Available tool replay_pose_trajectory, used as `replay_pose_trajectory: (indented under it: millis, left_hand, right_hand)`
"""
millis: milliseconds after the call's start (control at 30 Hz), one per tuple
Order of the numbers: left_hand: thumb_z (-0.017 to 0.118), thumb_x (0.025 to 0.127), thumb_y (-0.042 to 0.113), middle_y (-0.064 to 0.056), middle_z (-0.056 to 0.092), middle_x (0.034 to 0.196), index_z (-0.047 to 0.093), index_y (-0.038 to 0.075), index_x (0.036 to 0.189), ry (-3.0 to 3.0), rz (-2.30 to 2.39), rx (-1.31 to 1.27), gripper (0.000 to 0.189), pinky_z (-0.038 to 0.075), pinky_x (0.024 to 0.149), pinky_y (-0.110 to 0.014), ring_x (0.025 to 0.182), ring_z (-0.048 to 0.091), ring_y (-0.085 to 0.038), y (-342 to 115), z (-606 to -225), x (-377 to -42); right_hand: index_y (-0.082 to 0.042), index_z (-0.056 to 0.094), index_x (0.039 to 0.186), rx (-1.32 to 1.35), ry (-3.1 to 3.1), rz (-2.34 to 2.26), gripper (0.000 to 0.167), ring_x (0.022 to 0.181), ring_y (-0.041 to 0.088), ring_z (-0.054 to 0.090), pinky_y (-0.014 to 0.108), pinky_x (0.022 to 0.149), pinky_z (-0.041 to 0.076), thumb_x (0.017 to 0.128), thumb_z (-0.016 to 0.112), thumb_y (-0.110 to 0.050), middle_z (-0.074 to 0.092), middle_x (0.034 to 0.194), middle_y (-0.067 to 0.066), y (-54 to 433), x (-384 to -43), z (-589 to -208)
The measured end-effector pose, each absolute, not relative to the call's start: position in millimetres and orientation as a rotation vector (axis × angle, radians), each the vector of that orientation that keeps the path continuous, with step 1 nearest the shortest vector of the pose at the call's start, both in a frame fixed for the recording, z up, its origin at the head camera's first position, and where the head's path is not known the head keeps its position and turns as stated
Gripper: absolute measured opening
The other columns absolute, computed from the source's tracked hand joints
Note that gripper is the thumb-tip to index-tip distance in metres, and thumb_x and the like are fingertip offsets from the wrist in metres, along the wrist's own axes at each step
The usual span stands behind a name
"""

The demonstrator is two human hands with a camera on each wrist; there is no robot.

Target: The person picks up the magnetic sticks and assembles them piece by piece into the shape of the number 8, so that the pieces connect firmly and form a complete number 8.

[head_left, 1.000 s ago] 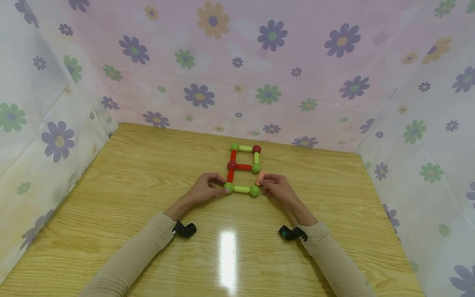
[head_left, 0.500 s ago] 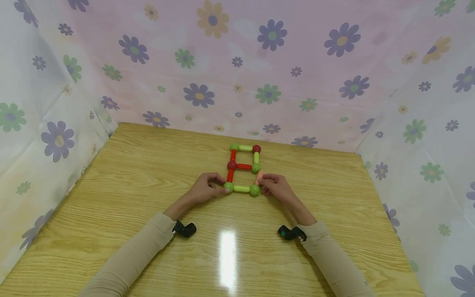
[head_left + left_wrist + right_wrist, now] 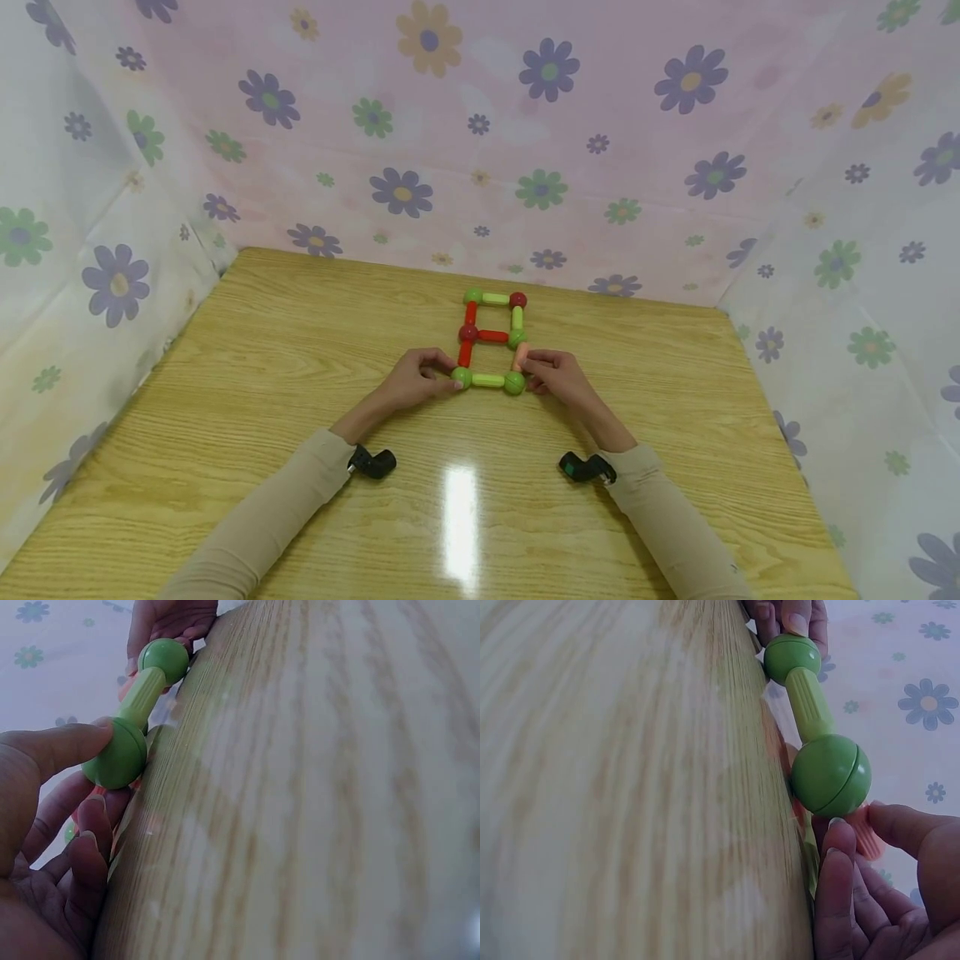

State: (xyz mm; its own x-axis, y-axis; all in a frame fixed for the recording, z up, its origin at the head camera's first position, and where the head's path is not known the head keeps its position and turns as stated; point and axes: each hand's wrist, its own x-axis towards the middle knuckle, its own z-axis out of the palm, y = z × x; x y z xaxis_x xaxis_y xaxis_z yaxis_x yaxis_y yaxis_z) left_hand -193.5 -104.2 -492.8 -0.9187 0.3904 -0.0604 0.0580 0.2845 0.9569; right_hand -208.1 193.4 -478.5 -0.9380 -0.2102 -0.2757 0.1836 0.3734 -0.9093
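A flat frame of balls and short rods lies on the wooden table (image 3: 300, 333). My left hand (image 3: 411, 382) pinches the green ball (image 3: 118, 756) at its near left corner, thumb on one side and fingers on the other. Between thumb and fingers, my right hand (image 3: 561, 377) holds an orange rod (image 3: 521, 357). That rod lies between the near right green ball (image 3: 831, 776) and the middle right green ball (image 3: 517, 337); whether both ends touch is unclear. A yellow-green rod (image 3: 808, 705) joins the two near balls.
Farther back, the frame has a red ball (image 3: 518, 300), another green ball (image 3: 473, 296) and red rods (image 3: 493, 337). A flowered cloth (image 3: 480, 167) surrounds the table's back and sides. Each wrist wears a black camera mount (image 3: 373, 463).
My right hand has shifted slightly left, bringing the orange rod in line with the frame's right side. The near right ball has moved slightly away from me. My left hand stays put.
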Motion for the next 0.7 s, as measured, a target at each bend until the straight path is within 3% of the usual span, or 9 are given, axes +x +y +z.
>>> replay_pose_trajectory:
  millis: [467,700]
  left_hand:
    - [0.081,0.088,0.018,-0.010,0.071,0.112,0.073,0.008,0.111,2.304,1.644,0.408,0.026,0.045,0.063,-0.023,0.068,0.054,-0.012,-104.2,-488.2,-192.5]
    - [0.081,0.088,0.018,-0.010,0.072,0.112,0.073,0.007,0.111,2.304,1.650,0.415,0.027,0.044,0.062,-0.023,0.067,0.052,-0.012,-103.7,-489.5,-192.5]
  right_hand:
    - [0.001,0.063,0.135,-0.016,2.317,-1.588,0.047,0.074,0.011,0.068,0.025,0.068,0.056,0.101,0.066,-0.032,0.072,0.114,0.016,191.9,-210.3,-480.3]
    - [0.001,0.065,0.133,0.002,2.315,-1.588,0.045,0.073,0.012,0.067,0.025,0.067,0.056,0.101,0.066,-0.031,0.073,0.110,0.013,190.2,-208.8,-480.0]
